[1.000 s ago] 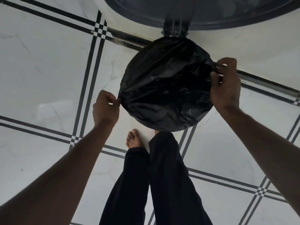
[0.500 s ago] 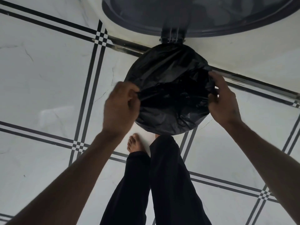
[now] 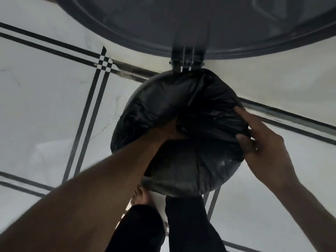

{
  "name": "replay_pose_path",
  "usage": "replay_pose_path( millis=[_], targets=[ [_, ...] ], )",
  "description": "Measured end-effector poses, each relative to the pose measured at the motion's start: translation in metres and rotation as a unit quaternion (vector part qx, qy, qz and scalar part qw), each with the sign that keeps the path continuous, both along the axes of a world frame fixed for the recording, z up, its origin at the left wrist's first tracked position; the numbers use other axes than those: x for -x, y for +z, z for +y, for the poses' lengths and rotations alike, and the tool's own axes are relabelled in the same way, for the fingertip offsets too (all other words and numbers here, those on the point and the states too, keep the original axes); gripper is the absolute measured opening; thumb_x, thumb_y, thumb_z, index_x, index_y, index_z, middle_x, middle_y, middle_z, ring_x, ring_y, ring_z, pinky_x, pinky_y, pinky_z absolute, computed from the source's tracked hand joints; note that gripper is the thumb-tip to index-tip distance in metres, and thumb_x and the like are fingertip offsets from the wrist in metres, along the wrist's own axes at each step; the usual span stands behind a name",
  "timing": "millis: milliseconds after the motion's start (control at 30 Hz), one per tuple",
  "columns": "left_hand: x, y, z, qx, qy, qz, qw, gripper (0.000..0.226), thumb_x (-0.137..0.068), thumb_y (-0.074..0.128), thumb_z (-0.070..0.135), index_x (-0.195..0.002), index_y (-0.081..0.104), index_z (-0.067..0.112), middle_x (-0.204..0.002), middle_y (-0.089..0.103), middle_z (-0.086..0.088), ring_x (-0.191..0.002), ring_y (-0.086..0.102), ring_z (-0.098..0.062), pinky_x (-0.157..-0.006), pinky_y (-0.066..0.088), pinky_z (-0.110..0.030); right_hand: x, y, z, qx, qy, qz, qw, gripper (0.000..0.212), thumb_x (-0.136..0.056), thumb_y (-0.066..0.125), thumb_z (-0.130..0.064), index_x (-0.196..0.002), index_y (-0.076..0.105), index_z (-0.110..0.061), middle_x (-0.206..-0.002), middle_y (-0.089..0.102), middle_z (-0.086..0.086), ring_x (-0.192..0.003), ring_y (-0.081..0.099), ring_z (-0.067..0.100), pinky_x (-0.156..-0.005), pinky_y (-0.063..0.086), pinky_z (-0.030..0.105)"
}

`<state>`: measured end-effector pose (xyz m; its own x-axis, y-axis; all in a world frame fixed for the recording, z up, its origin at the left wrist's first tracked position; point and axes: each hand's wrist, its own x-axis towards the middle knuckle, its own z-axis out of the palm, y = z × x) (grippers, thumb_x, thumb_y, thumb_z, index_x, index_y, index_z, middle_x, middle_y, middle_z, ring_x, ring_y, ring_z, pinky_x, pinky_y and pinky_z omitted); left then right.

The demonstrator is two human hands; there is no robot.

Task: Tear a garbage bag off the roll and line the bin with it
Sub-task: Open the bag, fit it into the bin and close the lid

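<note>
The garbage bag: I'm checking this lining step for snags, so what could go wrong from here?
1. The left hand pushes down into the black garbage bag; the thin film could tear or slip off the bin rim.
2. Only the right hand holds the bag's edge at the rim; letting go early may drop it inside.

The left hand (image 3: 172, 130) is pushed down into the bag (image 3: 198, 110), so its fingers are hidden and its grip cannot be told. The bag covers the bin (image 3: 135, 96) almost fully; only a thin strip of rim shows. The lid (image 3: 181, 20) is cut off by the top edge. One foot (image 3: 141, 196) is blurred, the other is hidden.
</note>
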<state>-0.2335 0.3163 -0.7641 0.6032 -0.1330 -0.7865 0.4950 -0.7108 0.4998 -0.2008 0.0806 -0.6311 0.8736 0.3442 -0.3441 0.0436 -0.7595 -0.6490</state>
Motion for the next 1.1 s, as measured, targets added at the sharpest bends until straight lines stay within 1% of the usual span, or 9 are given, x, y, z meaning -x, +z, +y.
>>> replay_pose_path(
  millis=[167,200,300,367,600,733,833,933,1100],
  targets=[
    [-0.001,-0.001,0.006,0.028,0.020,0.074,0.997,0.139,-0.062,0.054,0.091,-0.149,0.011,-0.009,-0.162,0.012,-0.022,-0.153,0.010,-0.034,-0.110,-0.003,-0.006,-0.001,-0.002,-0.003,-0.010,-0.017,0.018,1.000,0.057,-0.096,0.059,-0.018,-0.143,0.045,-0.048,-0.130,0.067,-0.009,-0.098,0.071,0.018,-0.083,0.054,0.033],
    [-0.005,0.024,-0.001,0.037,0.025,0.090,0.995,0.139,-0.062,0.057,0.089,-0.149,0.010,-0.008,-0.162,0.013,-0.020,-0.152,0.012,-0.031,-0.107,-0.001,-0.007,-0.002,-0.002,-0.002,-0.004,-0.015,0.018,1.000,0.057,-0.096,0.059,-0.018,-0.143,0.046,-0.047,-0.129,0.067,-0.008,-0.098,0.071,0.019,-0.083,0.055,0.034],
    [-0.011,0.024,-0.005,-0.039,0.040,0.121,0.991,0.070,-0.097,0.059,0.034,-0.152,0.029,0.004,-0.161,0.030,-0.015,-0.146,0.031,-0.027,-0.102,0.017,-0.019,-0.005,-0.001,0.003,-0.001,-0.021,0.032,0.999,0.062,-0.096,0.060,-0.008,-0.143,0.047,-0.046,-0.130,0.066,-0.012,-0.104,0.069,0.019,-0.090,0.054,0.037],
    [-0.012,0.031,-0.007,-0.065,0.035,0.106,0.992,0.058,-0.100,0.055,0.034,-0.148,0.040,0.006,-0.154,0.042,-0.017,-0.139,0.043,-0.030,-0.107,0.031,-0.027,-0.005,0.001,0.005,0.008,-0.025,0.043,0.999,0.064,-0.095,0.059,-0.005,-0.142,0.047,-0.046,-0.126,0.064,-0.016,-0.106,0.068,0.019,-0.093,0.053,0.036],
    [0.020,0.078,-0.075,0.069,0.140,0.081,0.984,0.069,-0.101,0.022,0.060,-0.156,0.029,0.019,-0.162,0.030,-0.008,-0.149,0.028,-0.025,-0.120,0.018,-0.031,-0.003,0.006,0.010,0.004,-0.051,0.054,0.997,0.067,-0.091,0.058,0.004,-0.139,0.051,-0.044,-0.123,0.064,-0.014,-0.107,0.066,0.019,-0.091,0.051,0.030],
    [0.027,0.057,-0.099,0.073,0.060,0.134,0.987,0.073,-0.100,0.020,0.062,-0.158,0.020,0.019,-0.165,0.021,-0.009,-0.151,0.023,-0.027,-0.123,0.015,-0.039,-0.004,0.003,0.010,0.000,-0.053,0.048,0.997,0.066,-0.091,0.058,0.004,-0.139,0.052,-0.042,-0.118,0.061,-0.017,-0.108,0.065,0.018,-0.092,0.051,0.030],
    [0.012,0.048,-0.072,0.050,-0.031,0.120,0.991,0.057,-0.104,0.038,0.043,-0.151,0.038,0.010,-0.157,0.037,-0.016,-0.143,0.038,-0.030,-0.116,0.027,-0.034,-0.004,-0.001,0.009,-0.010,-0.054,0.046,0.997,0.066,-0.091,0.058,0.006,-0.137,0.053,-0.041,-0.121,0.063,-0.014,-0.111,0.064,0.019,-0.098,0.053,0.038],
    [-0.004,0.048,-0.032,0.026,-0.058,0.080,0.995,0.039,-0.101,0.047,0.042,-0.115,0.068,0.012,-0.127,0.064,-0.018,-0.117,0.060,-0.028,-0.100,0.043,-0.033,-0.002,0.001,0.009,-0.015,-0.070,0.058,0.996,0.067,-0.090,0.057,0.008,-0.135,0.054,-0.042,-0.118,0.067,-0.008,-0.109,0.065,0.019,-0.098,0.053,0.041],
    [-0.049,0.090,0.043,0.057,0.268,0.093,0.957,0.057,-0.088,0.055,0.058,-0.134,0.059,0.024,-0.134,0.060,0.007,-0.127,0.052,-0.015,-0.099,0.043,-0.028,-0.008,0.013,0.013,0.011,-0.078,0.085,0.993,0.067,-0.089,0.059,0.004,-0.130,0.054,-0.049,-0.111,0.069,-0.006,-0.102,0.067,0.021,-0.097,0.054,0.044]
  ],
)
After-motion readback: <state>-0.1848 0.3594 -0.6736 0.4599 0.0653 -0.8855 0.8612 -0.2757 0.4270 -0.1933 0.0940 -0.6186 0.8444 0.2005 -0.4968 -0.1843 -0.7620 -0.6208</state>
